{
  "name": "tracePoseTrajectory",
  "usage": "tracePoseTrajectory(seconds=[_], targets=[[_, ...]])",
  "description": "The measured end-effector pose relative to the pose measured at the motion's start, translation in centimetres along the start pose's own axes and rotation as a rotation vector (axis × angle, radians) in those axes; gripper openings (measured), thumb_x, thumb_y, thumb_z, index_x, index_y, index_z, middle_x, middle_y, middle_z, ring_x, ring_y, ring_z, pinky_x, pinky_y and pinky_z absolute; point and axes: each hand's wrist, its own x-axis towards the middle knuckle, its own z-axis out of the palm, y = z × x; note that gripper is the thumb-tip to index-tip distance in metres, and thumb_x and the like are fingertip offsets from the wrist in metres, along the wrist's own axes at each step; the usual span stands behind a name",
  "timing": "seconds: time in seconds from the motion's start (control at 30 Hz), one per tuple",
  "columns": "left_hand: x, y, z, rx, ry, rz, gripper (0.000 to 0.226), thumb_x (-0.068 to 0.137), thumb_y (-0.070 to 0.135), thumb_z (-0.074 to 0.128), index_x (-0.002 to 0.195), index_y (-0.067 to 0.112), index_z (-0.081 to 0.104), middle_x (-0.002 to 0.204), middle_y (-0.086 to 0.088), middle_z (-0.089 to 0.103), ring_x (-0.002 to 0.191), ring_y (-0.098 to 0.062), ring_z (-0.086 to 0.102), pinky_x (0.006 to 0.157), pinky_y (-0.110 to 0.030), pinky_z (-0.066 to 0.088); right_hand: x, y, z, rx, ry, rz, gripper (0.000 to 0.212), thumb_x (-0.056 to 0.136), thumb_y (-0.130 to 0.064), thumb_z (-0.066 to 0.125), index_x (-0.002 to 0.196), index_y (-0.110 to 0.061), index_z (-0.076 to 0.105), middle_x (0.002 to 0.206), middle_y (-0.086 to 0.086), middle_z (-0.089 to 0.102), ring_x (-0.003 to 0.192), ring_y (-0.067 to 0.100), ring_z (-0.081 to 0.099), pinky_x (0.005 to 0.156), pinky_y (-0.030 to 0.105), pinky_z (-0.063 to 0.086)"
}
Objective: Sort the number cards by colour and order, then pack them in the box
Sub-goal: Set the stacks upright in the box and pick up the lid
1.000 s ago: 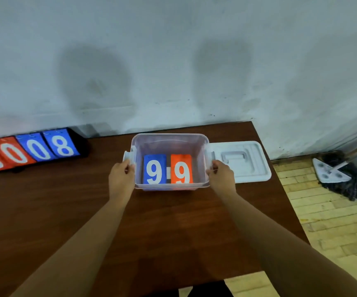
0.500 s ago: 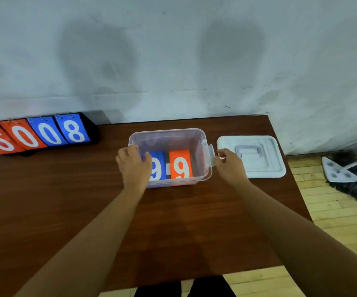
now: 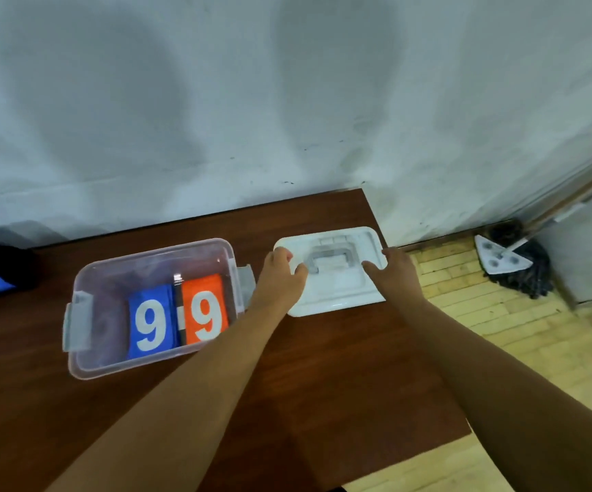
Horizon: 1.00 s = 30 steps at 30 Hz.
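Beside the open box (image 3: 104,363), you are gripping the lid (image 3: 337,292) with both hands.
The box is sitting on the counter (image 3: 323,385), a blue 9 card (image 3: 150,324) and an orange 9 card (image 3: 205,312) lying side by side inside. Just right of it, your left hand (image 3: 280,278) is curling over the lid's left edge and your right hand (image 3: 394,275) is clasping its right edge, thumbs resting on top.

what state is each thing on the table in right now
box, open, upright on the table
lid, off the box, flat on the table beside it
blue card, in the box, 9 showing
orange card, in the box beside the blue card, 9 showing
left-hand grip, holds the lid's left edge
right-hand grip, holds the lid's right edge
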Motion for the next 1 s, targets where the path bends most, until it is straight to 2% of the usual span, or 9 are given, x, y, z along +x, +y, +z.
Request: tracePoseTrajectory(seconds=[0.2,0.27,0.4,0.5,0.57,0.7,0.83,0.9,1.0], targets=[[3.6,-2.0,4.1,0.042,-0.069,-0.323,0.076,0.094,0.042,0.055,0.153,0.015,0.014,0.159,-0.009,0.019,0.143,-0.031,0.031,0.109,-0.043,0.036,4.4,4.6,1.6,-0.059,-0.104,0.080,0.090,0.078,-0.051,0.073,0.146,-0.012,0.030,0.146,0.011,0.037,0.133,0.030,0.039,0.105,0.046,0.040],[4.2,-2.5,5.2,0.008,-0.100,-0.386,0.081,0.094,0.041,0.056,0.154,0.015,0.009,0.159,-0.010,0.021,0.142,-0.032,0.031,0.108,-0.043,0.036,5.2,5.5,2.4,-0.016,-0.134,0.101,0.090,0.079,-0.051,0.072,0.147,-0.011,0.029,0.146,0.011,0.039,0.134,0.030,0.039,0.106,0.046,0.040],[4.2,-3.1,6.9,-0.080,-0.085,-0.421,0.078,0.090,0.039,0.062,0.150,0.017,0.018,0.148,-0.007,0.039,0.131,-0.029,0.045,0.103,-0.043,0.045,5.2,6.4,3.8,0.079,-0.162,0.141,0.079,0.086,-0.046,0.066,0.147,-0.010,0.032,0.143,0.008,0.046,0.132,0.028,0.045,0.103,0.041,0.042],[3.6,-3.0,7.1,-0.045,-0.022,-0.377,0.082,0.087,0.034,0.068,0.150,0.018,0.019,0.150,-0.006,0.035,0.136,-0.027,0.038,0.107,-0.043,0.042,4.9,6.6,3.8,0.215,-0.090,0.206,0.063,0.086,-0.041,0.067,0.136,-0.010,0.045,0.128,0.007,0.055,0.119,0.027,0.053,0.091,0.037,0.047],[3.3,-2.3,6.6,0.034,0.053,-0.304,0.080,0.085,0.030,0.072,0.148,0.020,0.024,0.149,-0.005,0.034,0.137,-0.026,0.036,0.107,-0.044,0.040,4.8,6.4,3.0,0.302,-0.031,0.267,0.054,0.086,-0.039,0.067,0.129,-0.009,0.052,0.121,0.007,0.058,0.114,0.028,0.056,0.089,0.038,0.049],[2.6,-0.2,4.7,0.057,0.130,-0.135,0.077,0.083,0.030,0.075,0.145,0.022,0.030,0.148,-0.005,0.035,0.136,-0.025,0.036,0.109,-0.044,0.038,3.7,5.3,0.6,0.489,0.061,0.353,0.040,0.089,-0.025,0.068,0.121,-0.003,0.063,0.102,0.004,0.060,0.096,0.023,0.058,0.078,0.033,0.046],[1.4,1.5,0.6,-0.016,0.182,-0.008,0.074,0.083,0.025,0.075,0.144,0.017,0.034,0.146,-0.006,0.035,0.133,-0.024,0.038,0.105,-0.036,0.040,1.5,2.8,-2.0,0.602,0.106,0.316,0.038,0.087,-0.017,0.070,0.122,-0.004,0.064,0.111,0.007,0.066,0.091,0.023,0.058,0.081,0.035,0.050],[0.7,1.9,-2.3,-0.055,0.213,0.035,0.073,0.081,0.025,0.076,0.143,0.015,0.037,0.143,-0.007,0.036,0.131,-0.024,0.041,0.100,-0.029,0.038,0.1,0.7,-2.8,0.626,0.131,0.260,0.038,0.086,-0.016,0.071,0.122,-0.007,0.063,0.107,0.003,0.064,0.091,0.023,0.059,0.077,0.034,0.051],[-0.4,1.4,-6.9,-0.069,0.256,0.062,0.077,0.078,0.023,0.079,0.142,0.012,0.039,0.143,-0.009,0.036,0.132,-0.025,0.040,0.104,-0.029,0.035,-2.5,-3.0,-3.3,0.599,0.171,0.151,0.045,0.082,-0.020,0.074,0.123,-0.014,0.059,0.113,0.005,0.062,0.094,0.023,0.062,0.073,0.032,0.053]])
